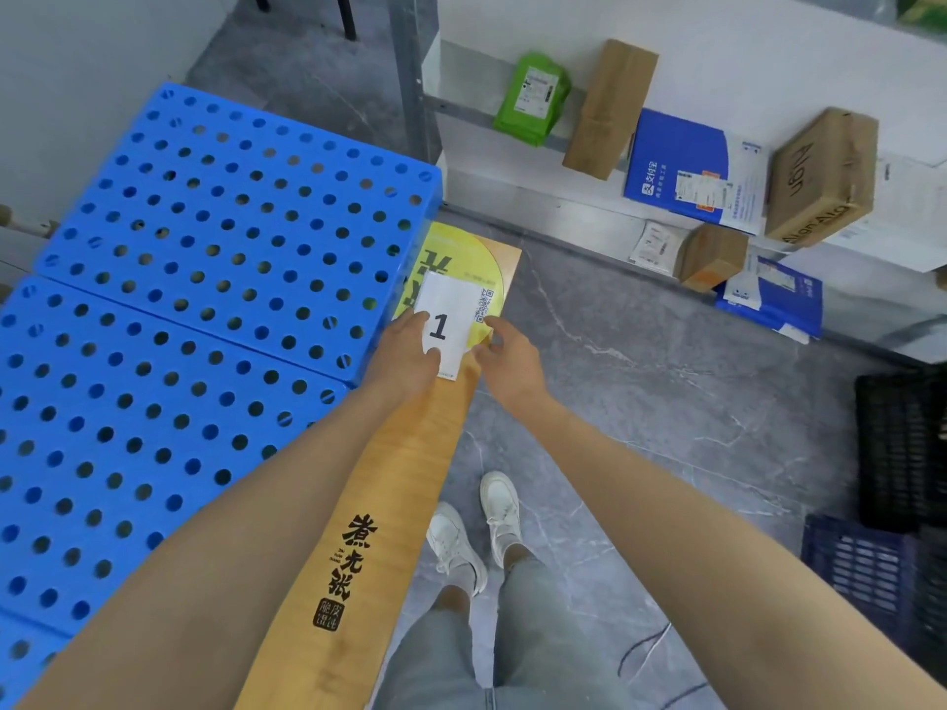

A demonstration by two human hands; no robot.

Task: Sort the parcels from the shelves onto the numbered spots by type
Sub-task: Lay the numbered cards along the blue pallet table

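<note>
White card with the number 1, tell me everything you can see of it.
The white card is a flat rectangle, apparently paper or thin card, printed with a bold black 1 and a QR code with small text along its right edge. It lies slightly tilted over the yellow end of a long orange box. The left hand pinches its left edge and the right hand pinches its lower right edge.

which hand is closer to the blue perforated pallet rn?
Left. The left hand grips the number card right at the edge of the blue perforated pallet; the right hand is at the card's far side, over the floor.
</note>
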